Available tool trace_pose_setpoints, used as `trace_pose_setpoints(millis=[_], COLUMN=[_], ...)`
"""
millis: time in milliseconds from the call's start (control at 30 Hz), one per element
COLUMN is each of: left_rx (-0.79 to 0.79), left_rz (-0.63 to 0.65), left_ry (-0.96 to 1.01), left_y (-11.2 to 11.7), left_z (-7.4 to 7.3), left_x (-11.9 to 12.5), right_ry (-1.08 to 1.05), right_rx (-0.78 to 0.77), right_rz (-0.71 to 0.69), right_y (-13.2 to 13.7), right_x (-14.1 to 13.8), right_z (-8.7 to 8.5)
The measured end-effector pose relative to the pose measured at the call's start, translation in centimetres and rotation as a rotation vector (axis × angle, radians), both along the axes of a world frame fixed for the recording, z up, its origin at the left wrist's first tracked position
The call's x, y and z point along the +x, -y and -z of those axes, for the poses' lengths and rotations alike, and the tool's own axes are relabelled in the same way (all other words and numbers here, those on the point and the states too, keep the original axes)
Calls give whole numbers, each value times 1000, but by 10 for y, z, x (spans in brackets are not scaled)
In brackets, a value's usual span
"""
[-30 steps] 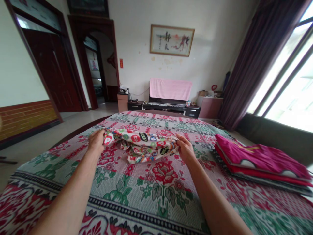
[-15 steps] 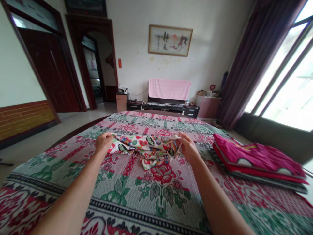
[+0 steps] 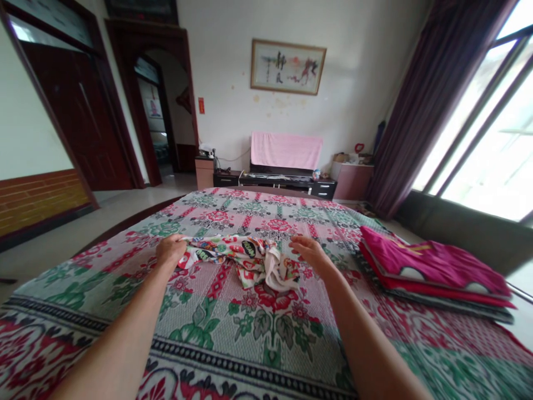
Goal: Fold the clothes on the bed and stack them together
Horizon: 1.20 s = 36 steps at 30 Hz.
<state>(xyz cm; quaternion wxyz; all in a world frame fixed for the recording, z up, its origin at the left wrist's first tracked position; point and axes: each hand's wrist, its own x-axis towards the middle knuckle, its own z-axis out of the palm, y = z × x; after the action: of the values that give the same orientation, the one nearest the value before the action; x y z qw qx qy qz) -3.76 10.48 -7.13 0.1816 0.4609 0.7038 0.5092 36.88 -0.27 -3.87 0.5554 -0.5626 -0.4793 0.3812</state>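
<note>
A crumpled printed garment [image 3: 245, 253], white with colourful pictures and dark ovals, lies across the floral cloth [image 3: 233, 328] in front of me; its exact kind does not show. My left hand [image 3: 170, 251] pinches its left end. Its right end is bunched, with a plain pale side folded over on top. Just beyond that end, my right hand [image 3: 310, 251] is apart from the fabric, fingers stretched toward the left and holding nothing.
A stack of folded clothes [image 3: 433, 272], magenta on top, sits on the right of the cloth. Past the far edge stands a low black cabinet [image 3: 325, 190] with a pink towel [image 3: 286, 150] draped over something. A dark curtain [image 3: 403, 111] hangs by the window.
My right hand has let go of the garment's right end, which has dropped and bunched inward, its pale side now showing. My left hand still grips the other end.
</note>
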Motion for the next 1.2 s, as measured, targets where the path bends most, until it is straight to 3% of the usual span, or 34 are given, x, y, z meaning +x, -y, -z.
trace_pose_setpoints(millis=[67, 167, 233, 300, 400, 467, 600, 767, 1033, 1200], left_rx=[59, 290, 397, 400, 372, 383, 352, 328, 94, 61], left_rz=[9, 112, 276, 520, 886, 1010, 1000, 910, 807, 702], left_ry=[-73, -280, -312, -259, -210, -251, -317, -177, 349, 754], left_y=[6, 21, 32, 45, 62, 69, 73, 71, 60, 53], left_z=[-9, -28, -40, -46, -46, -42, -35, -39, -44, -57], left_x=[7, 34, 60, 88, 122, 136, 147, 143, 123, 106], right_ry=[74, 206, 229, 175, 58, 14, -13, -59, 3, -59], right_rx=[-9, -52, -76, -67, -14, 9, 14, -12, -23, -42], right_rz=[-63, -195, -243, -264, -302, -334, -386, -412, -211, -101], right_y=[-2, -3, -1, 1, 5, 8, 13, 16, 4, 2], right_x=[-3, -11, -18, -27, -40, -46, -51, -48, -39, -38], right_z=[7, 11, 9, 4, -6, -12, -20, -22, -8, -9])
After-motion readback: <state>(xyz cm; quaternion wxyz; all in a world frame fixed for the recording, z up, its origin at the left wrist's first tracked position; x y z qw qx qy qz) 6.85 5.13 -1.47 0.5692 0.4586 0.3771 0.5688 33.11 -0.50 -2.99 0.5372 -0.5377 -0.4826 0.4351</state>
